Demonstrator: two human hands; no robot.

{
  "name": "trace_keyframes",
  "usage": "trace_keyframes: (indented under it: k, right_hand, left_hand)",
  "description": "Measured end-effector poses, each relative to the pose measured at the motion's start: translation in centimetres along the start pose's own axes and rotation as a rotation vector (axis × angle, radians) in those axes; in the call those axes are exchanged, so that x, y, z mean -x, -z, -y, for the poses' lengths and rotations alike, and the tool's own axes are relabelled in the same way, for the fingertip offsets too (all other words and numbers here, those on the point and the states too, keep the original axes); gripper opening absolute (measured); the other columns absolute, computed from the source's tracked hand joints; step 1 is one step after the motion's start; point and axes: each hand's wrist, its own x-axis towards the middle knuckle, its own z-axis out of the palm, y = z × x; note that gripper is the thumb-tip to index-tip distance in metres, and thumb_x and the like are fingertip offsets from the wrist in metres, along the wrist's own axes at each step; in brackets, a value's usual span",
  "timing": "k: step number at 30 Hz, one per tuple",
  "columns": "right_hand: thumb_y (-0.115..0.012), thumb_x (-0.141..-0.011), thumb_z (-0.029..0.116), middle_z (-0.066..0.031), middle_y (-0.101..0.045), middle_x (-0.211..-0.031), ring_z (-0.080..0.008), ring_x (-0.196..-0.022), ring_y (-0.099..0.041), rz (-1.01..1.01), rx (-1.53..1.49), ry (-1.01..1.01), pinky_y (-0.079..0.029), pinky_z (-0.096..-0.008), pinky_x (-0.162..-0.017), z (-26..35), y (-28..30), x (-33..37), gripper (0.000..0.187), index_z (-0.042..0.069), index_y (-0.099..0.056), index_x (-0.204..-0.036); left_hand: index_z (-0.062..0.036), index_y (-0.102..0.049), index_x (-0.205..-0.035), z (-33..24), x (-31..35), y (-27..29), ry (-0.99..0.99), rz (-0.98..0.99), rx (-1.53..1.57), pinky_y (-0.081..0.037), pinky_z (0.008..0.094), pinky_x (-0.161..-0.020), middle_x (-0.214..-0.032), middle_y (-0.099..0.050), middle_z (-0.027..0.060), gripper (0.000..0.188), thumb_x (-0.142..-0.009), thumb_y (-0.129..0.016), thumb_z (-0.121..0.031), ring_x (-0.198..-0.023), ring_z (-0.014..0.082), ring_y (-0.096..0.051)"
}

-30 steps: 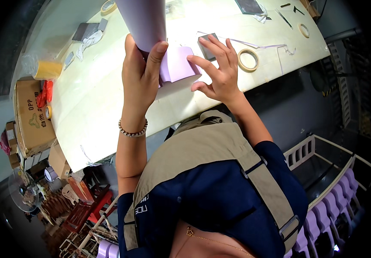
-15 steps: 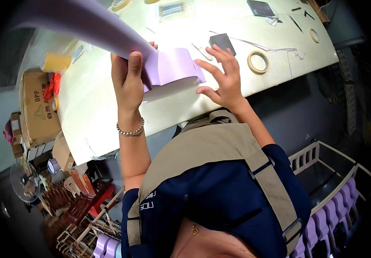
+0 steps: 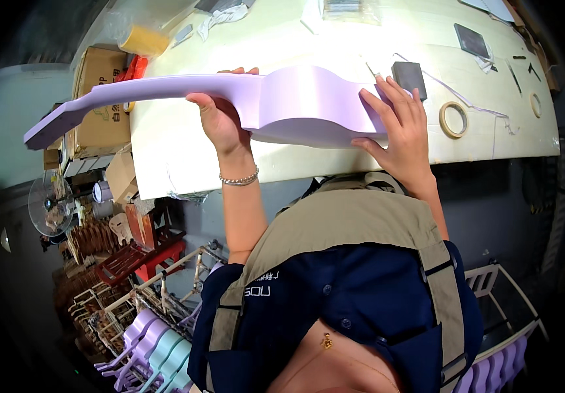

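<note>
A pale purple ukulele (image 3: 305,98) lies sideways in front of me above the table, its neck stretching left past the table's edge and its side turned up. My left hand (image 3: 225,128) is wrapped round the neck where it joins the body, thumb on the near side and fingertips showing on the far side. At the body's rounded right end, my right hand (image 3: 397,131) grips it with the fingers over the upper side and the thumb at the near edge. The ukulele's far face is hidden.
On the white table (image 3: 498,141) a dark grey block (image 3: 410,80) and a masking tape roll (image 3: 453,120) lie right of the ukulele, near a thin purple strip (image 3: 453,95). Cardboard boxes (image 3: 96,78) stand left. Racks holding purple and teal ukuleles (image 3: 164,354) stand behind me on both sides.
The ukulele's neck has swung down from pointing up toward me to lying level to the left. My right hand has gone from spread beside the body to gripping its end.
</note>
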Motion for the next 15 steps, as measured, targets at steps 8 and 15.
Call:
trace_keyframes:
  k: [8, 15]
  right_hand:
    - [-0.081, -0.056, 0.022, -0.0081, -0.046, -0.127, -0.0279, -0.122, -0.040, 0.052, 0.003, -0.014, -0.028, -0.0526, -0.102, 0.6, 0.7, 0.4, 0.074, 0.017, -0.051, -0.123]
    - [-0.077, -0.064, 0.026, -0.0121, -0.044, -0.128, -0.0318, -0.117, -0.042, 0.082, -0.169, -0.112, -0.030, -0.0520, -0.101, -1.1, -2.0, 1.8, 0.073, 0.015, -0.045, -0.128]
  left_hand:
    - [0.0010, -0.056, -0.100, 0.4, 0.7, 0.2, 0.056, -0.051, 0.003, -0.046, 0.0470, -0.085, -0.093, -0.062, 0.0141, 0.070, -0.083, -0.037, -0.064, -0.090, 0.0341, -0.059]
    - [0.0046, -0.049, -0.106, -2.6, 0.8, -5.7, -0.003, 0.253, -0.207, -0.052, 0.0433, -0.081, -0.098, -0.060, 0.0234, 0.058, -0.088, -0.043, -0.050, -0.092, 0.0349, -0.062]
